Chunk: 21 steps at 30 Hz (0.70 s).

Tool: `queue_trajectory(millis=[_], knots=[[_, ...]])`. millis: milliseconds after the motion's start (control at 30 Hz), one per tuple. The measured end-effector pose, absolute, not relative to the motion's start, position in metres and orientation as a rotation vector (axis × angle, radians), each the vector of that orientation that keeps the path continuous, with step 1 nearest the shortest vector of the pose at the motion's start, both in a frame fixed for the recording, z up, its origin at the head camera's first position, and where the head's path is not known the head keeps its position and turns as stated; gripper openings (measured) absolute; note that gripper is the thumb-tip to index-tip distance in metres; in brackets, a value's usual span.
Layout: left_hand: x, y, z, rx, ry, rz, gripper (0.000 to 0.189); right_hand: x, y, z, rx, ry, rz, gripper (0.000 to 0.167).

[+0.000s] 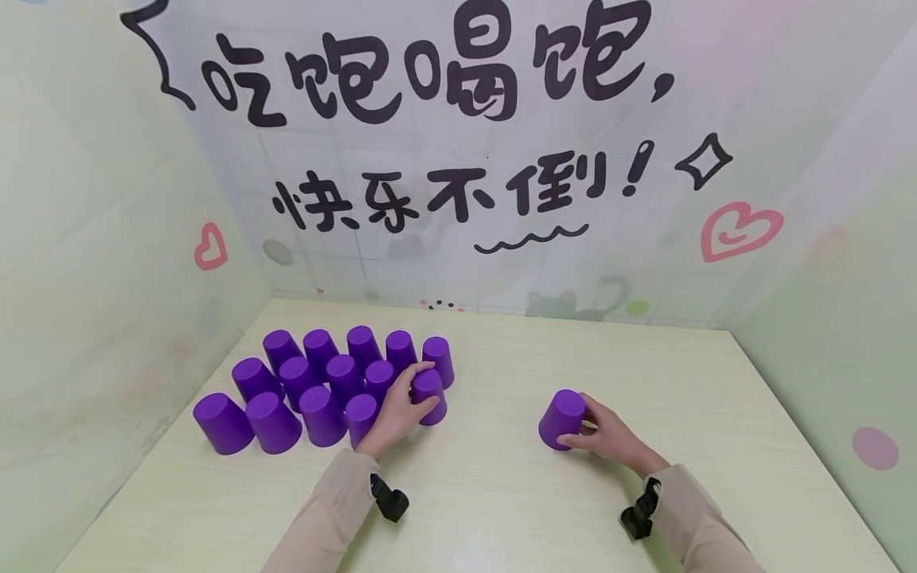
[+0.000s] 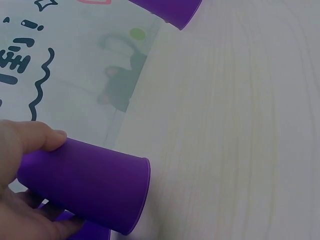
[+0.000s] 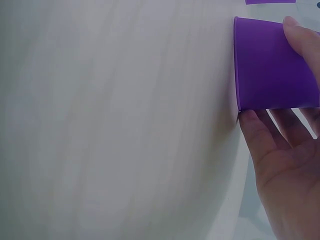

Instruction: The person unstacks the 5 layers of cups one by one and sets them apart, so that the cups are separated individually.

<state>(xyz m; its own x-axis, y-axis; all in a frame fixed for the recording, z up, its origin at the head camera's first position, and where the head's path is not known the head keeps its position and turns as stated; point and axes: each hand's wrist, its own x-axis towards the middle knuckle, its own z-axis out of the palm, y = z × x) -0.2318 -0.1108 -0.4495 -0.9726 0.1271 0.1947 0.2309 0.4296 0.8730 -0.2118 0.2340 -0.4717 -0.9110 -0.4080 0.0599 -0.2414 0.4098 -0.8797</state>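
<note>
Upside-down purple cups (image 1: pixel 275 424) stand in three rows on the left part of the table. My left hand (image 1: pixel 392 410) grips the cup (image 1: pixel 427 385) at the right end of the middle row, thumb on one side and fingers on the other. That same cup (image 2: pixel 90 182) fills the lower left of the left wrist view. Apart from the rows, toward the right, my right hand (image 1: pixel 613 434) holds a single inverted cup (image 1: pixel 562 418) between thumb and fingers. Its rim (image 3: pixel 237 65) is close to the tabletop in the right wrist view. My left hand partly hides the neighbouring cup (image 1: pixel 360 414).
The pale wood-grain table (image 1: pixel 487 493) runs back to a white printed wall (image 1: pixel 430 270) with black lettering, and side walls enclose it left and right. Behind the left-held cup stands another cup (image 1: pixel 439 358). A black wrist camera (image 1: pixel 389 499) sits on the left sleeve.
</note>
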Motion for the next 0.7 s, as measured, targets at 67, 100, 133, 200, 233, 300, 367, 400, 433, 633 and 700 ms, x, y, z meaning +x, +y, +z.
queue_trajectory(millis=[67, 100, 133, 200, 233, 300, 367, 400, 433, 633, 700], knots=[[-0.232, -0.11, -0.449, -0.321, -2.571, -1.596, 0.051, -0.212, 0.234, -0.471, -0.571, 2.497, -1.518, 0.058], [-0.231, -0.11, -0.448, -0.325, -2.573, -1.593, 0.051, -0.212, 0.234, -0.471, -0.572, 2.5, -1.514, 0.059], [-0.231, -0.11, -0.448, -0.318, -2.578, -1.594, 0.051, -0.212, 0.234, -0.471, -0.572, 2.504, -1.511, 0.059], [-0.231, -0.11, -0.446, -0.311, -2.588, -1.594, 0.051, -0.212, 0.234, -0.471, -0.572, 2.51, -1.513, 0.058], [-0.231, -0.109, -0.445, -0.305, -2.593, -1.593, 0.051, -0.212, 0.234, -0.471, -0.574, 2.513, -1.511, 0.058], [-0.231, -0.11, -0.443, -0.296, -2.608, -1.593, 0.05, -0.212, 0.234, -0.471, -0.585, 2.515, -1.507, 0.058], [-0.231, -0.11, -0.441, -0.282, -2.627, -1.599, 0.05, -0.212, 0.234, -0.471, -0.582, 2.509, -1.513, 0.058], [-0.231, -0.11, -0.44, -0.277, -2.64, -1.597, 0.05, -0.212, 0.234, -0.471, -0.588, 2.506, -1.512, 0.058], [-0.232, -0.11, -0.438, -0.271, -2.655, -1.595, 0.05, -0.212, 0.234, -0.472, -0.593, 2.504, -1.511, 0.058], [-0.236, -0.112, -0.429, -0.313, -2.755, -1.485, 0.047, -0.212, 0.234, -0.472, -0.601, 2.502, -1.51, 0.058], [-0.238, -0.113, -0.426, -0.347, -2.782, -1.435, 0.046, -0.212, 0.234, -0.471, -0.602, 2.501, -1.509, 0.059]])
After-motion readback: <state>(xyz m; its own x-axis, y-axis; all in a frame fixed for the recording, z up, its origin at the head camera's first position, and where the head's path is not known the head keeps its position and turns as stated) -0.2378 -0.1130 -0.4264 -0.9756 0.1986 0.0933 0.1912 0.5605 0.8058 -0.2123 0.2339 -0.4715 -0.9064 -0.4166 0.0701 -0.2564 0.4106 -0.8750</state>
